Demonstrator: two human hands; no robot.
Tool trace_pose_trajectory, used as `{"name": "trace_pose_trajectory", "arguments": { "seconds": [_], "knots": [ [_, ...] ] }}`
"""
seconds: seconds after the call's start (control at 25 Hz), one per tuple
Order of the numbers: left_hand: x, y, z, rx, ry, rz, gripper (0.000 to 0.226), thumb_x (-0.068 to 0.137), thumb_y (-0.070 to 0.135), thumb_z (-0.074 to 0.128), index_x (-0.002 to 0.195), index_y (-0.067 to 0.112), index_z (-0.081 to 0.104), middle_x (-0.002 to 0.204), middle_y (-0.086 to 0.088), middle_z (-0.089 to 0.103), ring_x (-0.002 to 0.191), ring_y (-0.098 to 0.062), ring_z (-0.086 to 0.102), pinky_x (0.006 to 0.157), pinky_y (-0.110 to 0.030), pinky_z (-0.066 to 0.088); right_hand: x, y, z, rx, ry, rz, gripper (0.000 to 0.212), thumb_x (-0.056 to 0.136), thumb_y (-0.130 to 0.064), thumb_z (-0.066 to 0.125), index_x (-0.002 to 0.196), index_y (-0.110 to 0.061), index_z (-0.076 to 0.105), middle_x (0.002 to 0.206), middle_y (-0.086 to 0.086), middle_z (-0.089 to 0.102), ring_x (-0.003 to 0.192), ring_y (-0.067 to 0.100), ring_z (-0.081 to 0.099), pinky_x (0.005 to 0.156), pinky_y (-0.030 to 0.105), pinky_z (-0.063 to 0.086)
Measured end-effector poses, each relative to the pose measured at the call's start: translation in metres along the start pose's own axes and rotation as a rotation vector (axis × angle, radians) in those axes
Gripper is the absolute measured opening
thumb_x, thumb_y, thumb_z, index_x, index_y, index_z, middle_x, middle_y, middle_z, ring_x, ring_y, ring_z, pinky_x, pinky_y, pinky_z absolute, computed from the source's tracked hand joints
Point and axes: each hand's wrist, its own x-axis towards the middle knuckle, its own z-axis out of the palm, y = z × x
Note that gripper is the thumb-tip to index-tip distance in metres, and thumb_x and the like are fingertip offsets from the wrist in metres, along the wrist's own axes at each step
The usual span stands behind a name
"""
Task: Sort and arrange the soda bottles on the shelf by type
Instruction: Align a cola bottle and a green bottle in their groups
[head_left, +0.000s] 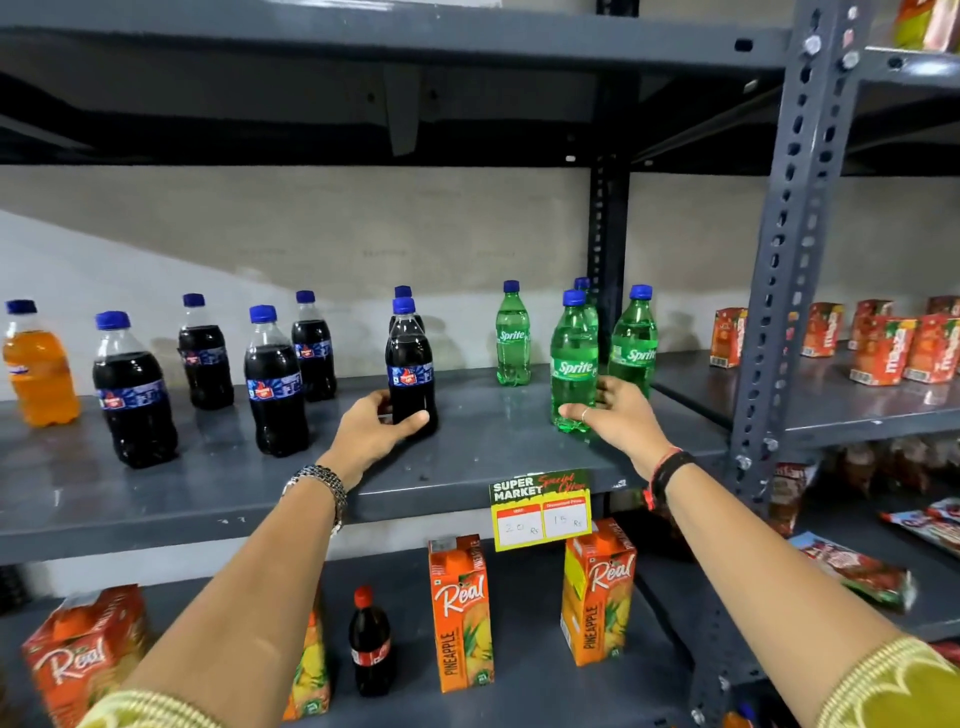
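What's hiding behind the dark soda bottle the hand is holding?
Another dark bottle stands right behind the held dark bottle. Only its blue cap and shoulders show; its label and lower body are covered.

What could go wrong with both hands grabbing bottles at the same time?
1. The left hand grips a cola bottle only near its base, so it might tip, maybe into the cola bottle right behind it.
2. The right hand holds a Sprite bottle crowded by other Sprite bottles; pulling it out could knock one over.
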Motion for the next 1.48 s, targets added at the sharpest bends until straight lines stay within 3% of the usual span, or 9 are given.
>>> {"name": "trace_pose_trajectory", "arguments": {
  "seconds": [0.08, 0.28, 0.52, 0.72, 0.84, 1.16, 1.32, 1.4, 1.48],
  "knots": [
    [-0.002, 0.0, -0.001, 0.001, 0.002, 0.01, 0.056, 0.072, 0.03, 0.074, 0.12, 0.009, 0.054, 0.11, -0.004, 0.063, 0.094, -0.016, 0.059, 0.086, -0.025, 0.043, 0.007, -0.004, 0.017, -0.021, -0.07, 0.018, 0.074, 0.071, -0.015, 0.077, 0.135, -0.005, 0.042, 0.129, 0.005, 0.053, 0.121, 0.021, 0.052, 0.091, 0.022, 0.038],
    [-0.002, 0.0, 0.001, 0.009, 0.002, 0.004, 0.054, 0.072, 0.03, 0.074, 0.12, 0.012, 0.054, 0.112, -0.005, 0.064, 0.096, -0.017, 0.059, 0.09, -0.028, 0.044, 0.021, -0.006, 0.032, -0.107, -0.176, 0.022, 0.062, 0.07, -0.018, 0.075, 0.126, -0.008, 0.05, 0.12, 0.002, 0.06, 0.111, 0.02, 0.056, 0.101, 0.032, 0.041],
    [-0.004, 0.002, 0.0, 0.006, -0.004, -0.001, 0.059, 0.073, 0.03, 0.073, 0.124, 0.01, 0.052, 0.119, -0.007, 0.063, 0.101, -0.018, 0.059, 0.093, -0.03, 0.044, 0.019, -0.003, 0.03, -0.065, -0.188, -0.001, 0.05, 0.06, -0.025, 0.085, 0.095, -0.031, 0.05, 0.094, -0.011, 0.064, 0.086, 0.004, 0.06, 0.085, 0.025, 0.044],
    [-0.005, 0.003, 0.0, 0.036, -0.016, -0.006, 0.06, 0.075, 0.03, 0.072, 0.127, 0.009, 0.05, 0.122, -0.008, 0.061, 0.105, -0.019, 0.058, 0.095, -0.03, 0.042, 0.02, 0.0, 0.028, 0.025, -0.171, 0.025, 0.061, 0.063, -0.014, 0.083, 0.113, -0.015, 0.048, 0.096, -0.009, 0.059, 0.086, 0.005, 0.057, 0.083, 0.021, 0.046],
    [-0.005, 0.004, 0.0, 0.041, -0.022, -0.007, 0.059, 0.076, 0.029, 0.071, 0.127, 0.01, 0.05, 0.123, -0.008, 0.061, 0.102, -0.018, 0.057, 0.091, -0.027, 0.041, 0.019, -0.001, 0.028, 0.038, -0.176, 0.023, 0.059, 0.065, -0.01, 0.081, 0.112, -0.016, 0.045, 0.089, -0.015, 0.054, 0.08, -0.002, 0.052, 0.07, 0.013, 0.043],
    [-0.006, 0.003, 0.001, 0.115, -0.047, -0.03, 0.06, 0.08, 0.035, 0.065, 0.131, 0.012, 0.045, 0.128, -0.007, 0.059, 0.114, -0.023, 0.055, 0.097, -0.035, 0.041, 0.02, 0.002, 0.029, 0.016, -0.177, 0.017, 0.072, 0.066, -0.013, 0.081, 0.127, -0.004, 0.044, 0.104, -0.005, 0.054, 0.099, 0.013, 0.051, 0.088, 0.024, 0.041],
    [-0.014, 0.011, 0.003, 0.212, -0.087, -0.002, 0.083, 0.087, 0.04, 0.053, 0.145, 0.001, 0.008, 0.151, -0.017, 0.028, 0.137, -0.028, 0.03, 0.11, -0.035, 0.026, 0.017, 0.0, 0.027, 0.022, -0.183, 0.028, 0.08, 0.067, -0.025, 0.08, 0.134, -0.008, 0.039, 0.122, 0.002, 0.051, 0.12, 0.021, 0.049, 0.099, 0.027, 0.039],
    [-0.024, 0.019, 0.005, 0.314, 0.007, 0.096, 0.083, 0.091, 0.04, 0.042, 0.142, -0.004, -0.008, 0.156, -0.021, 0.0, 0.144, -0.027, 0.003, 0.113, -0.029, 0.009, 0.01, -0.004, 0.028, -0.046, -0.12, -0.028, 0.079, 0.075, -0.04, 0.071, 0.139, -0.013, 0.033, 0.139, 0.005, 0.045, 0.132, 0.026, 0.041, 0.108, 0.036, 0.035],
    [-0.03, 0.03, 0.0, 0.429, 0.177, 0.277, 0.073, 0.095, 0.038, 0.031, 0.142, -0.003, -0.007, 0.155, -0.02, -0.007, 0.144, -0.025, -0.003, 0.113, -0.027, 0.002, 0.003, -0.018, 0.026, -0.138, 0.06, -0.223, 0.071, 0.085, -0.046, 0.056, 0.143, -0.015, 0.029, 0.151, 0.008, 0.034, 0.139, 0.025, 0.032, 0.113, 0.04, 0.028]
  ]
}}
